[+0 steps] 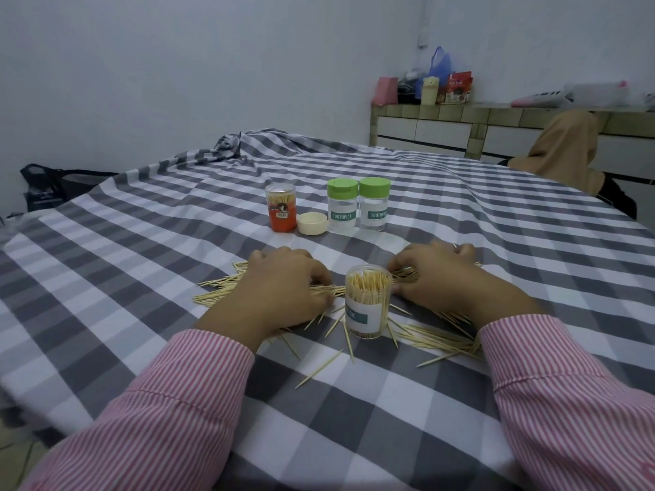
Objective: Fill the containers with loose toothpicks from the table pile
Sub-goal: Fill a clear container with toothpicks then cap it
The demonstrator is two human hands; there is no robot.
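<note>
An open clear container (pixel 368 301), full of upright toothpicks, stands between my hands on the checked cloth. Loose toothpicks (pixel 436 340) lie scattered around it on both sides. My left hand (pixel 283 295) lies on the left part of the pile, its fingers curled round a bundle of toothpicks beside the container. My right hand (pixel 446 278) rests on the right part of the pile with fingers curled over toothpicks there. Farther back stand an orange-labelled container (pixel 281 207) holding toothpicks, its cream lid (pixel 312 223) beside it, and two green-capped containers (pixel 342 203) (pixel 374 203).
The grey-and-white checked cloth (pixel 177 242) covers the whole table and bunches up at the far left. A person in tan clothing (pixel 567 150) sits at the far right edge. A tiled counter (pixel 443 111) with bags and boxes runs along the back wall.
</note>
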